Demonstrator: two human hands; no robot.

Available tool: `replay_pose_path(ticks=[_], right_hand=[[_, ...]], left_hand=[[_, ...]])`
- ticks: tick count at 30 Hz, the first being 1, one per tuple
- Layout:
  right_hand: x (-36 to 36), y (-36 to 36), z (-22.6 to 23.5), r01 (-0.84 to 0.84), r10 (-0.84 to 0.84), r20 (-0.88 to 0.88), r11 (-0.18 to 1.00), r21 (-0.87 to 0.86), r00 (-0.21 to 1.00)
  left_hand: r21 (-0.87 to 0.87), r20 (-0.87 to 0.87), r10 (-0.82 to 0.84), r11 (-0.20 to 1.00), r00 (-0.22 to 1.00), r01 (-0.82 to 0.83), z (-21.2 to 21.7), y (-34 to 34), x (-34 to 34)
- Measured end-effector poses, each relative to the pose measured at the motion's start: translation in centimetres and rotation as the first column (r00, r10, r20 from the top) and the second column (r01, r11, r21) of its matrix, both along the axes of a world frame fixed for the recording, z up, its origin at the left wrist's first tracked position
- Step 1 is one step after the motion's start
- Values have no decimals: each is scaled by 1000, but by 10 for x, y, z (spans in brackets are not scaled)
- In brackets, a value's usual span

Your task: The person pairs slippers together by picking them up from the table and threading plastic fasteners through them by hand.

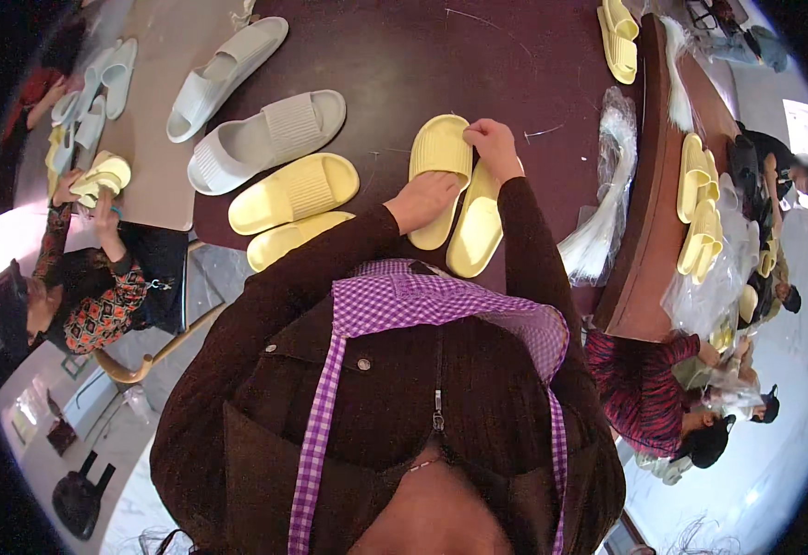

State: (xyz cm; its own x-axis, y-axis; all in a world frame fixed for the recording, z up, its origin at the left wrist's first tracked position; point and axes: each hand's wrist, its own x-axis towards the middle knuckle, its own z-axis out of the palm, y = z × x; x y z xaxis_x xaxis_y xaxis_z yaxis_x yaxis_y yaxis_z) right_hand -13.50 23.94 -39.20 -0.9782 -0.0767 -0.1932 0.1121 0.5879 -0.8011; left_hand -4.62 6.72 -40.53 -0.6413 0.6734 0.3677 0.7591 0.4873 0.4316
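Observation:
A yellow slide slipper [439, 148] with a ribbed strap lies on the dark red table in front of me. My left hand [427, 200] holds it at the foot opening, its fingertips partly hidden under the strap. At the strap's right edge, my right hand [494, 146] is closed in a pinch; what sits between the fingertips is too small to make out. Under my right wrist lies a second yellow slipper [474, 233], its front end covered by that hand and sleeve. Two more yellow slippers, one whole [295, 192] and one partly behind my left sleeve [284, 242], lie to the left.
Two grey slippers [270, 139] [228, 79] lie at the far left of the dark table [385, 55]. Bundled clear plastic strands [598, 217] rest at its right edge, near a far yellow pair [618, 42]. Co-workers handle slippers at tables on both sides.

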Motion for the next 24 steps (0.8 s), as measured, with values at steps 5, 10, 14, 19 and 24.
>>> replay_pose_path(ticks=[5,10,14,19,24], right_hand=[[-9,-9,2,-74,74,81,997,-13,994],[-5,-16,3,92,-89,56,994,-60,994],[9,-17,9,271,-225,156,866,-420,962],[38,-27,34,261,-214,150,786,-560,965],[60,-27,47,231,-219,100,730,-643,971]], left_hand=[[14,44,5,1000,999,-6,3,-4,1],[49,42,-1,999,999,-1,13,-7,1],[148,72,-21,989,997,10,24,-14,5],[310,469,84,916,879,-253,64,-21,3],[359,670,140,799,729,-483,66,-11,-38]])
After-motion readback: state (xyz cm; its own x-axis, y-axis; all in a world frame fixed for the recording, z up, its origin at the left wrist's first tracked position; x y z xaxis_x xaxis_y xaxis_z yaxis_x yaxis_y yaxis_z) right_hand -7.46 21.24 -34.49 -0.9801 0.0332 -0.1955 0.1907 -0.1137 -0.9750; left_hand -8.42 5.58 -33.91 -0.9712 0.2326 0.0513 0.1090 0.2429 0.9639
